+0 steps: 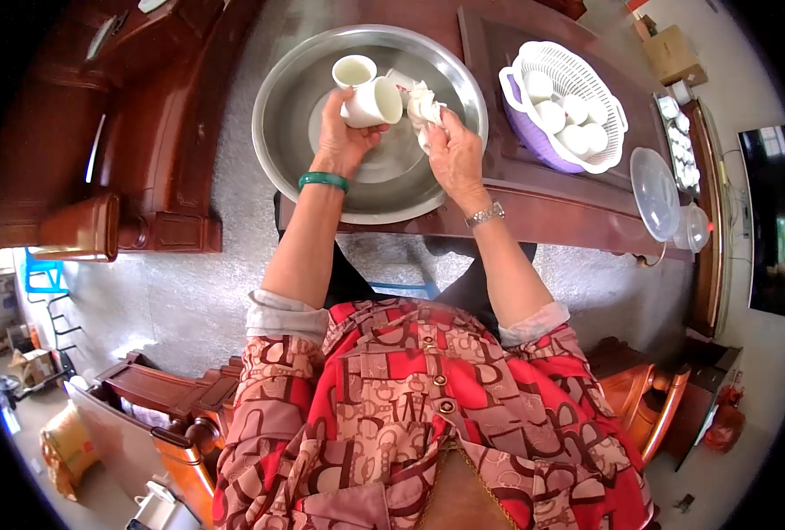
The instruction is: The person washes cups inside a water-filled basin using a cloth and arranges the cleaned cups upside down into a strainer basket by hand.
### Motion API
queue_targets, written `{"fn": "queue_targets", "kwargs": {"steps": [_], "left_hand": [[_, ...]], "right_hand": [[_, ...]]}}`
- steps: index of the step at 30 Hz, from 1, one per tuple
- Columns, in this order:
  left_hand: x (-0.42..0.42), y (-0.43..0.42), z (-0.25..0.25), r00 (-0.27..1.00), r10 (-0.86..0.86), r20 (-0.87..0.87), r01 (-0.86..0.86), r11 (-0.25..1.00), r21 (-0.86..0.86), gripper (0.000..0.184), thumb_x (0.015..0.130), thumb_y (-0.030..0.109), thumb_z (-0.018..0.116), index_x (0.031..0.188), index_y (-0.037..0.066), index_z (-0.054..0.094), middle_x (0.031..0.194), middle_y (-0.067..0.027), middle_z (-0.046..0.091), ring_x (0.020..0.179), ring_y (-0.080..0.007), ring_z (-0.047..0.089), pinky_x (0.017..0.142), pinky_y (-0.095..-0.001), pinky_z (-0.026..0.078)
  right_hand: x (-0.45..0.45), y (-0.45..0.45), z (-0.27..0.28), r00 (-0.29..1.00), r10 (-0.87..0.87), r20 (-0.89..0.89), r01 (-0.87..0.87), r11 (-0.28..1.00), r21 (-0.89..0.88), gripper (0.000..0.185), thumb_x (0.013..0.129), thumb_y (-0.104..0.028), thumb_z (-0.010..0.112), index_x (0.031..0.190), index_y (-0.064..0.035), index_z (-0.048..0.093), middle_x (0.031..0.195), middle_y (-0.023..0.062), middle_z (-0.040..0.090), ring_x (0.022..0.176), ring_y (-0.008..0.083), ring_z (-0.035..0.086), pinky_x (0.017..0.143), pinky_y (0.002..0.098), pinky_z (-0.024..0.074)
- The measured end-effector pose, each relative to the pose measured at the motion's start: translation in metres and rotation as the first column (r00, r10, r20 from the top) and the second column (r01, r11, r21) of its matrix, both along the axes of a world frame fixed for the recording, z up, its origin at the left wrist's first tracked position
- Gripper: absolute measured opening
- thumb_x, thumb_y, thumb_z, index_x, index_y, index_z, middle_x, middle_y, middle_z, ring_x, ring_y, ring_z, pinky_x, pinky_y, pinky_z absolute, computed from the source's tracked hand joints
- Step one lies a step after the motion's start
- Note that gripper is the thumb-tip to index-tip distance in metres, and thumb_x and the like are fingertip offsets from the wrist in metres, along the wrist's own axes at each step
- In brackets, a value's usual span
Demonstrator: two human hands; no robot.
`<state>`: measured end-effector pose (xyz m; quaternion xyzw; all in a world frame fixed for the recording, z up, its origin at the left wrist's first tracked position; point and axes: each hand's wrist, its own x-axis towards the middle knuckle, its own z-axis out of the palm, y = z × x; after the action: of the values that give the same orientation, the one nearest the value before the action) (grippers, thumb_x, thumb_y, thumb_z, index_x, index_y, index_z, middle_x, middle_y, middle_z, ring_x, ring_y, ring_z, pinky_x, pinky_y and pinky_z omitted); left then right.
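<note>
Over a wide metal basin point(278, 163), my left hand point(347, 140) grips a white cup point(373, 103), its fingers wrapped round the lower part. Another white cup point(354, 72) stands just behind it, touching or nearly touching my thumb. My right hand point(452, 152) is closed on a crumpled white cloth point(423, 106), to the right of the held cup and a little apart from it. Behind the cloth, part of a white cup with red marks point(400, 81) shows. Shallow water seems to lie in the basin.
On the dark red table point(534, 212), a white and purple basket point(543, 146) holds several white cups. Right of it are a clear plastic lid point(655, 194), a clear container point(693, 228) and a tray point(680, 146) of small white items. Wooden furniture stands at the left.
</note>
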<state>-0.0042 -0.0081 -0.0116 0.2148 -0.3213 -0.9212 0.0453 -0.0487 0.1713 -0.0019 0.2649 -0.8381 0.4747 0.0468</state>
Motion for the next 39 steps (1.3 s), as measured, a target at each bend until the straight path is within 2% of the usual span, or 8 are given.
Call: {"fn": "queue_targets", "kwargs": {"steps": [6, 8, 12, 15, 18, 27, 34, 39], "left_hand": [[-0.004, 0.0, -0.009, 0.981, 0.063, 0.183, -0.006, 0.955, -0.295, 0.049, 0.078, 0.041, 0.06, 0.108, 0.004, 0.054, 0.091, -0.0116, 0.059, 0.07, -0.0202, 0.059, 0.053, -0.0279, 0.043], [-0.007, 0.002, -0.012, 0.966, 0.073, 0.249, 0.031, 0.92, -0.39, 0.049, 0.076, 0.041, 0.063, 0.104, 0.002, 0.056, 0.086, -0.0106, 0.06, 0.068, -0.0186, 0.059, 0.052, -0.0278, 0.043], [-0.008, 0.008, -0.009, 0.91, 0.239, 0.34, 0.071, 0.716, -0.695, 0.058, 0.066, 0.042, 0.076, 0.093, -0.007, 0.059, 0.071, -0.0094, 0.062, 0.056, -0.0163, 0.057, 0.047, -0.0265, 0.041], [-0.006, 0.008, -0.008, 0.869, 0.248, 0.428, 0.287, 0.452, -0.845, 0.076, 0.06, 0.047, 0.077, 0.103, -0.013, 0.058, 0.094, -0.0231, 0.064, 0.089, -0.0293, 0.063, 0.08, -0.0349, 0.047], [-0.006, 0.013, -0.007, 0.85, 0.348, 0.395, 0.245, 0.402, -0.882, 0.07, 0.063, 0.048, 0.075, 0.1, -0.009, 0.059, 0.091, -0.0221, 0.064, 0.091, -0.0305, 0.062, 0.079, -0.0362, 0.047], [-0.005, 0.028, -0.026, 0.954, 0.287, 0.083, 0.13, -0.149, -0.98, 0.078, 0.066, 0.051, 0.075, 0.116, -0.002, 0.048, 0.106, -0.022, 0.057, 0.097, -0.0349, 0.057, 0.081, -0.043, 0.045], [-0.005, 0.028, 0.0, 0.9, 0.212, 0.381, 0.364, 0.114, -0.924, 0.06, 0.068, 0.042, 0.074, 0.105, -0.002, 0.057, 0.096, -0.0183, 0.062, 0.091, -0.0298, 0.06, 0.079, -0.0407, 0.046], [-0.008, 0.003, -0.043, 0.957, 0.094, 0.273, 0.254, 0.172, -0.952, 0.047, 0.071, 0.036, 0.07, 0.099, -0.001, 0.061, 0.09, -0.0157, 0.063, 0.086, -0.0257, 0.059, 0.076, -0.0385, 0.045]], "right_hand": [[0.002, 0.001, 0.004, 0.998, 0.0, -0.061, -0.005, 0.997, -0.075, 0.022, 0.085, -0.013, 0.052, 0.106, -0.0076, 0.056, 0.079, 0.0193, 0.062, 0.074, 0.0388, 0.06, 0.062, 0.044, 0.0465], [0.003, 0.002, 0.007, 1.0, 0.01, 0.0, -0.01, 1.0, -0.015, 0.027, 0.084, -0.011, 0.053, 0.11, -0.002, 0.058, 0.084, 0.0196, 0.065, 0.075, 0.0274, 0.066, 0.067, 0.0328, 0.0507], [0.001, 0.002, 0.004, 1.0, 0.009, -0.003, -0.009, 1.0, -0.007, 0.026, 0.085, -0.012, 0.053, 0.11, -0.0037, 0.058, 0.083, 0.0187, 0.065, 0.074, 0.0273, 0.066, 0.065, 0.0321, 0.0502], [0.002, 0.002, 0.004, 0.999, -0.007, -0.04, 0.007, 1.0, 0.014, 0.025, 0.086, -0.013, 0.054, 0.109, -0.0056, 0.059, 0.081, 0.0174, 0.065, 0.071, 0.0278, 0.065, 0.064, 0.0326, 0.0496], [0.002, 0.004, 0.005, 1.0, 0.008, -0.005, -0.008, 0.999, 0.038, 0.027, 0.085, -0.022, 0.052, 0.108, -0.0095, 0.055, 0.078, 0.0195, 0.062, 0.072, 0.0398, 0.06, 0.064, 0.0486, 0.0467], [0.001, 0.001, -0.001, 0.996, -0.03, -0.081, 0.031, 0.999, 0.013, 0.025, 0.084, -0.024, 0.052, 0.105, -0.0109, 0.056, 0.071, 0.0181, 0.062, 0.068, 0.039, 0.06, 0.061, 0.0487, 0.0463], [0.003, 0.003, 0.007, 0.995, -0.002, -0.099, 0.011, 0.996, 0.092, 0.02, 0.085, -0.023, 0.051, 0.098, -0.0084, 0.055, 0.067, 0.0183, 0.06, 0.063, 0.0385, 0.059, 0.057, 0.0482, 0.0461], [0.003, 0.003, 0.005, 0.996, 0.002, -0.092, 0.009, 0.994, 0.11, 0.02, 0.085, -0.023, 0.051, 0.098, -0.008, 0.055, 0.067, 0.0186, 0.06, 0.064, 0.0385, 0.059, 0.058, 0.0486, 0.0462]]}}
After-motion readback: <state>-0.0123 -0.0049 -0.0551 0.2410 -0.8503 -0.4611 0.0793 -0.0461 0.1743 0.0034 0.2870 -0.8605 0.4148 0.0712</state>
